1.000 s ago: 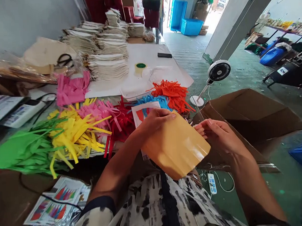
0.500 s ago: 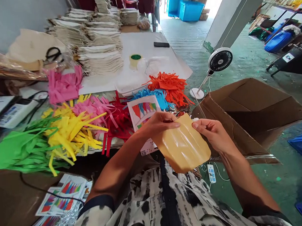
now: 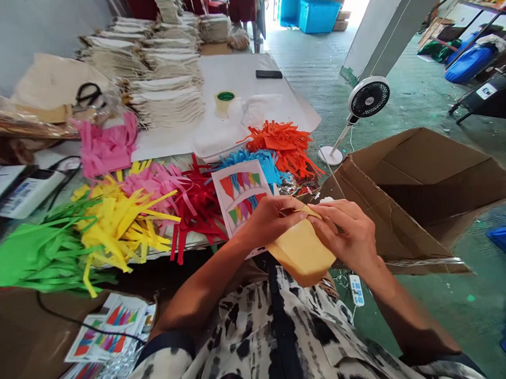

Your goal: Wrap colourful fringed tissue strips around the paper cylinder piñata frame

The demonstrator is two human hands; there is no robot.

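Both my hands meet over my lap on a tan-yellow sheet (image 3: 303, 255) that is gathered narrow at its top. My left hand (image 3: 267, 218) pinches its upper left edge and my right hand (image 3: 346, 234) closes over its upper right edge, the fingers of both touching. Just behind my left hand lies a printed card (image 3: 241, 194) showing coloured triangular flags. Piles of cut paper fringe cover the table beyond: green (image 3: 33, 259), yellow (image 3: 116, 220), pink (image 3: 158, 182), red (image 3: 199, 206), blue (image 3: 255, 160) and orange (image 3: 281, 143).
An open cardboard box (image 3: 420, 188) stands at my right. A small white fan (image 3: 361, 109) is on the green floor behind it. Stacks of cream cloth bags (image 3: 165, 93), a tape roll (image 3: 225, 100), scissors (image 3: 87, 93) and a phone (image 3: 268, 74) sit further back. More printed cards (image 3: 110, 330) lie lower left.
My hands have come together and the tan-yellow sheet, earlier spread wide between them, is now bunched narrow at its top. The flag card shows more fully behind my left hand.
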